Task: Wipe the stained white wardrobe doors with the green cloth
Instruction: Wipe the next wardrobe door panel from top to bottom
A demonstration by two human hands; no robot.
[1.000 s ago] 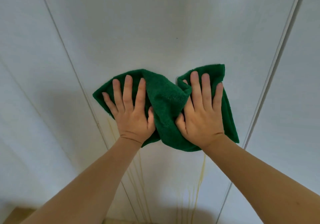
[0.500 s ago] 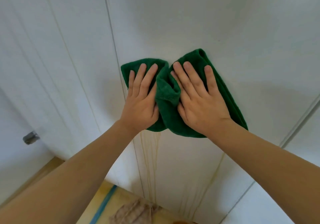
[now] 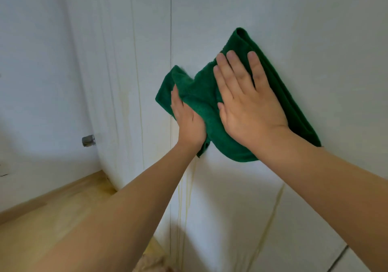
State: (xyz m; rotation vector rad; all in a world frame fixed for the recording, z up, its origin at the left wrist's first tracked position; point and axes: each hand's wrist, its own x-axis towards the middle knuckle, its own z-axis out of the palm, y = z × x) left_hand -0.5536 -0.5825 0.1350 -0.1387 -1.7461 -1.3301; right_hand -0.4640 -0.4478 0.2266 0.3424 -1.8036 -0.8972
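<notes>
A green cloth point(image 3: 279, 95) is spread against a white wardrobe door point(image 3: 294, 19). My right hand point(image 3: 245, 101) presses flat on it with straight, spread fingers. My left hand point(image 3: 186, 120) rests on the cloth's bunched lower-left part, its fingers partly hidden under a fold. Yellowish drip streaks point(image 3: 186, 204) run down the door below the cloth, another streak point(image 3: 270, 215) further right. Fainter streaks point(image 3: 138, 95) mark the neighbouring door on the left.
A vertical gap point(image 3: 171, 30) separates two doors just left of the cloth. A small metal fitting point(image 3: 88, 140) sticks out on the white wall at left. Wooden floor point(image 3: 42, 215) lies at lower left, with a beige cloth point(image 3: 155, 265) at the bottom edge.
Both hands and the cloth have slid right across the door. The left hand has dropped lower on the cloth, and my view has swung so more floor and the left doors show.
</notes>
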